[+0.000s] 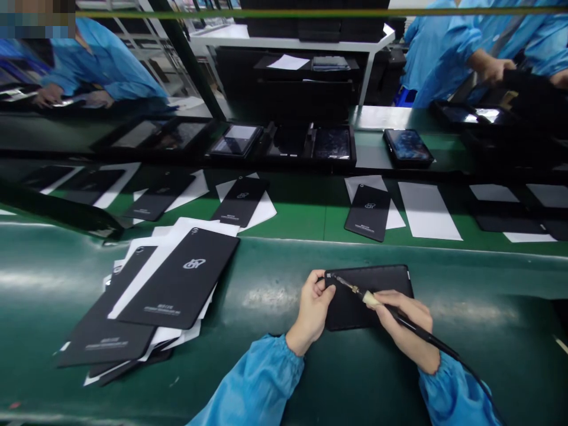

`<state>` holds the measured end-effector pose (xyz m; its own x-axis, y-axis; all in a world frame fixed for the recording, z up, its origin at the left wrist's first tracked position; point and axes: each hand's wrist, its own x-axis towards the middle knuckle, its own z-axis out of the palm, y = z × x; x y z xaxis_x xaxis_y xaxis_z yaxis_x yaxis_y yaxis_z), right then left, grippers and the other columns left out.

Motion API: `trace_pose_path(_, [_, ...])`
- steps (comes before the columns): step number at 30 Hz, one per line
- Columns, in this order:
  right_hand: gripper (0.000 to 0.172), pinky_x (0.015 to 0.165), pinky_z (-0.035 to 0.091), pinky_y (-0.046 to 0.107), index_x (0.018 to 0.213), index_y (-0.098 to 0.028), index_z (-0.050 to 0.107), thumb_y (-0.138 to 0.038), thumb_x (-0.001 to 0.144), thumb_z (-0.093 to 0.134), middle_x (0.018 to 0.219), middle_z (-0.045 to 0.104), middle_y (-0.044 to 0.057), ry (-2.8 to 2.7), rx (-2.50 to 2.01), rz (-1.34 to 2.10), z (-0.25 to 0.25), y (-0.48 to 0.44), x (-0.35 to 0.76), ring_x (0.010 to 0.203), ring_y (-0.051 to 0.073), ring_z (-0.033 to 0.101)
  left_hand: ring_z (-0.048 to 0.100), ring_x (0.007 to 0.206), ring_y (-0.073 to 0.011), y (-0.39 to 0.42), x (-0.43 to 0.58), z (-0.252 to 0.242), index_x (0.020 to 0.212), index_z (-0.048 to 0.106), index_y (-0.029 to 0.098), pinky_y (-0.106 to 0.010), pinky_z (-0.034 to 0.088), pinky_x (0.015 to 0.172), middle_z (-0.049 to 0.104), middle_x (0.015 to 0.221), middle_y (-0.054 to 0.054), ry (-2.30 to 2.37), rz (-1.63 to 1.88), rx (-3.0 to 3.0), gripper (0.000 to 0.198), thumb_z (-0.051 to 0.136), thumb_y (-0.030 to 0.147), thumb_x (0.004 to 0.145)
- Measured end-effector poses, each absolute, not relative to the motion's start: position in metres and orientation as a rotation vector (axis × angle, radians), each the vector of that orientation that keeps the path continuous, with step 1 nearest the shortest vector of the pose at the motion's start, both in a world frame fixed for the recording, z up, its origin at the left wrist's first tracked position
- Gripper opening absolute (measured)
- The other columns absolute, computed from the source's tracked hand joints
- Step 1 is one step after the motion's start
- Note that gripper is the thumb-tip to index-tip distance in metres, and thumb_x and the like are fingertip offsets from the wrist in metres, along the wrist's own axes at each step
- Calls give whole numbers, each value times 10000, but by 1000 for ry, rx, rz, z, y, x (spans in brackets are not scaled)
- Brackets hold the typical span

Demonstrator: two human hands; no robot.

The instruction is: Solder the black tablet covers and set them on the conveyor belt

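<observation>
A black tablet back cover [350, 312] lies on the green bench in front of me, its inner side seemingly up. My left hand [310, 307] grips its left edge, fingers curled and thumb on the near face by the upper left corner. In my right hand [410, 328] is a soldering iron [371, 299], held like a pen by its pale collar and dark handle. Its tip reaches to a small part at that upper left corner; whether it touches I cannot tell. The iron's black cord runs down along my right sleeve.
At left stands a pile of black back covers [181, 290] interleaved with white sheets. Beyond the bench edge, a green belt [306, 207] carries more covers on paper. Black trays [352, 157] with tablets line the shelf behind. Co-workers in blue [110, 65] sit across.
</observation>
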<state>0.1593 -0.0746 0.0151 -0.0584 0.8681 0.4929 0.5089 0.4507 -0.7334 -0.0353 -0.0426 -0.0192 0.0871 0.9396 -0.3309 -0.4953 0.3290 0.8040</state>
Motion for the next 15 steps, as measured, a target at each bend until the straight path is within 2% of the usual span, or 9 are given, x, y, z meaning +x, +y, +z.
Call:
trace_pose_path(7, [141, 763, 617, 287, 977, -233, 735, -146, 884, 675, 891, 779, 30, -1721, -1185, 478, 13, -74, 154, 813, 198, 765, 703, 735, -169, -42, -36, -22, 964, 545, 204, -270, 526, 723, 739, 809, -19, 973, 1166, 585, 337, 794, 273, 747])
trace_pose_path(15, [172, 765, 629, 297, 1003, -229, 724, -119, 882, 670, 919, 777, 36, -1708, -1159, 469, 1, -82, 149, 820, 202, 764, 691, 705, -155, -42, -35, -24, 965, 551, 199, -247, 514, 682, 737, 806, -18, 978, 1170, 587, 341, 796, 269, 739])
